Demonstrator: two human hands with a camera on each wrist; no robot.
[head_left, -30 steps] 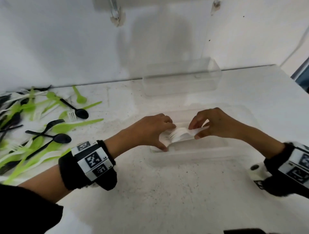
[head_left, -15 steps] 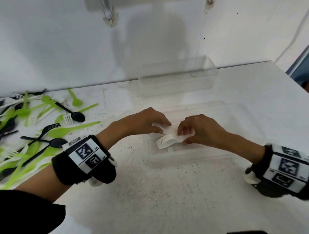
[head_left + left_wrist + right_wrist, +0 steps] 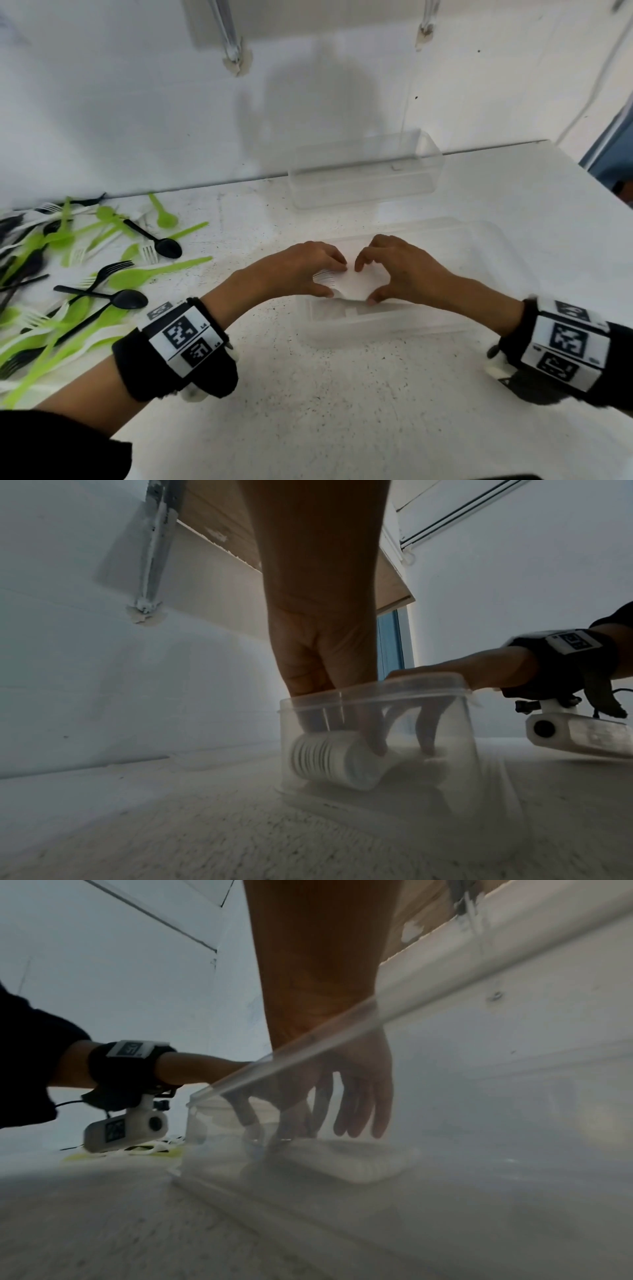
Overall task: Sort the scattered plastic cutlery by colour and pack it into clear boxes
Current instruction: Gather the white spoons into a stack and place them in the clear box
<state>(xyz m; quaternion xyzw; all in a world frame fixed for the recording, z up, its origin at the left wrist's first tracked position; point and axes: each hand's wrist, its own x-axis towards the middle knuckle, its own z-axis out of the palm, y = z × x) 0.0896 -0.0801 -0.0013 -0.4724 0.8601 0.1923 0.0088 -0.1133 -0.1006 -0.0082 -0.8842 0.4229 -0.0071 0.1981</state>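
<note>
A stack of white plastic forks (image 3: 349,286) lies low inside the near clear box (image 3: 394,329), tines pointing left. My left hand (image 3: 335,282) grips the tine end between thumb and curled fingers. My right hand (image 3: 364,283) pinches the handle part right beside it. Through the box wall (image 3: 377,696) the left wrist view shows the layered fork stack (image 3: 329,764) under my left hand (image 3: 342,737). In the right wrist view my right hand (image 3: 308,1134) reaches down onto the white stack (image 3: 349,1158) behind the box rim (image 3: 342,1039).
A second clear box (image 3: 363,171) stands at the back against the wall. Green, black and white cutlery (image 3: 68,274) lies scattered over the left of the table, with a black spoon (image 3: 126,299) nearest my left wrist. The table edge runs at the far right.
Both hands have lowered the fork stack deeper into the near box. My right hand has slid left along the handles until it sits close to my left hand.
</note>
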